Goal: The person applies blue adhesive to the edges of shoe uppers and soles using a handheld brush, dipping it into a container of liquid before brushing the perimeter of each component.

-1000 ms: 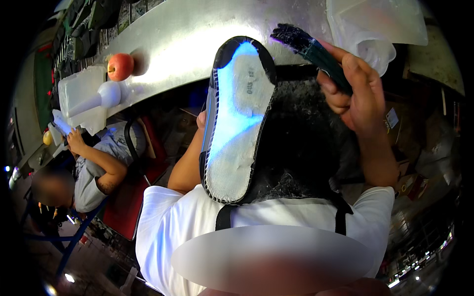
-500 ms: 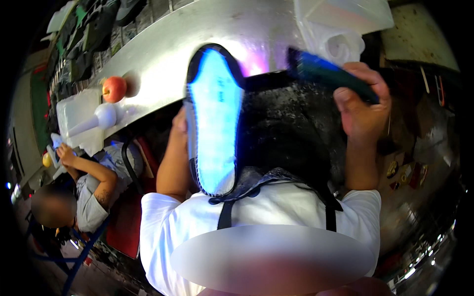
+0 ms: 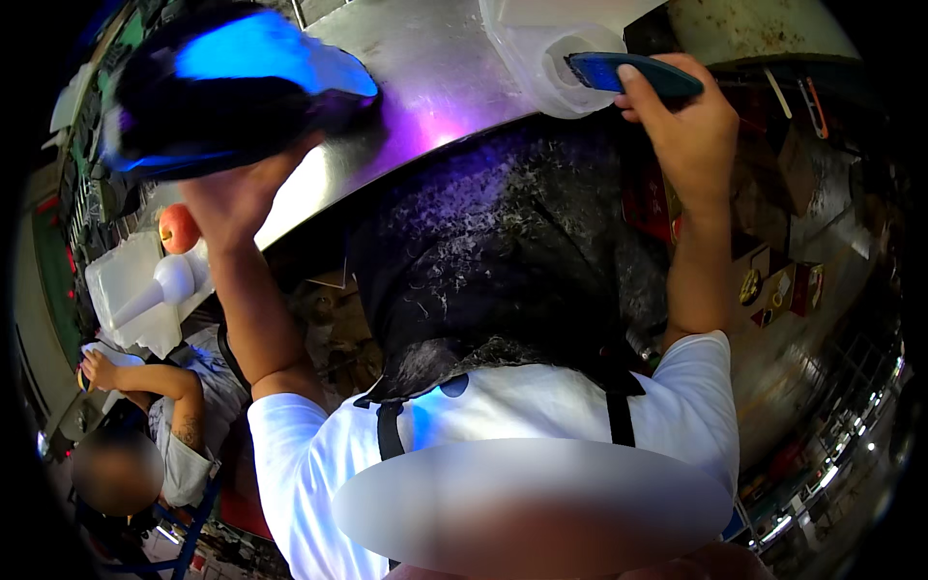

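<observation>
My left hand (image 3: 237, 198) grips a dark shoe upper (image 3: 275, 48) from below, over the left part of the bench. Its bottom face glows bright blue under the light, and the upper is blurred by motion. My right hand (image 3: 691, 126) pinches a flat brush (image 3: 657, 79) with a dark blue-green handle. The brush's dark bristle end is over the round mouth of a translucent plastic container (image 3: 512, 53) at the bench edge. Whether the bristles touch anything inside is unclear.
The metal bench (image 3: 401, 48) curves across the front. A red apple (image 3: 178, 229), a white nozzle bottle (image 3: 174, 278) and a clear plastic tray (image 3: 111, 266) sit left. Beyond, a co-worker (image 3: 188, 387) sits with hands on a light-coloured item. Small cartons (image 3: 773, 300) lie at right.
The shoe upper has gone from in front of my chest to far left over the bench, tilting onto its side. My right hand has raised the brush up to the container.
</observation>
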Tool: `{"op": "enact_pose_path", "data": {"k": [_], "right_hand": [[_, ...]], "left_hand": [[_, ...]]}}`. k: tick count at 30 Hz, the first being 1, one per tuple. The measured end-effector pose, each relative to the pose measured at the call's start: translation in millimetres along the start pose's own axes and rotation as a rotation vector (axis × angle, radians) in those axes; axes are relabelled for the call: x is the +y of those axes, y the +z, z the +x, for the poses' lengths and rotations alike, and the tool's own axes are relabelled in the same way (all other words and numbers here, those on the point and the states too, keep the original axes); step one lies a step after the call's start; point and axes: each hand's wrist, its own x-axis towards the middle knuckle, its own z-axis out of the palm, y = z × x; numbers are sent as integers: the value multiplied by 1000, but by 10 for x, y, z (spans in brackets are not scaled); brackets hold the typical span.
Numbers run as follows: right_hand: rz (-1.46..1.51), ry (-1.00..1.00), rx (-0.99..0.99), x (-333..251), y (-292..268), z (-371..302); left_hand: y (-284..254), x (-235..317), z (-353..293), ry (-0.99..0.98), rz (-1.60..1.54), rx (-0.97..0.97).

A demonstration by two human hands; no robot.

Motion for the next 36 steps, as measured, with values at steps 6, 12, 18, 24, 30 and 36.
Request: {"op": "enact_pose_path", "data": {"k": [6,12,18,24,30,36], "right_hand": [[-148,-32,-102,-30,109,60],[-235,-339,7,59,152,79],[-335,-327,161,-44,287,39],[-258,-248,43,-94,322,86],[-165,-452,-561,-88,-128,459],[-239,-38,-617,-471,-220,571]], "left_hand": [[1,65,180,-84,-79,-186],[28,257,343,-107,-96,-50],[12,140,343,-174,-38,-47],[-14,59,361,-124,48,-77],[-3,27,344,-94,-13,-88],[-7,25,291,-41,41,-104]]}}
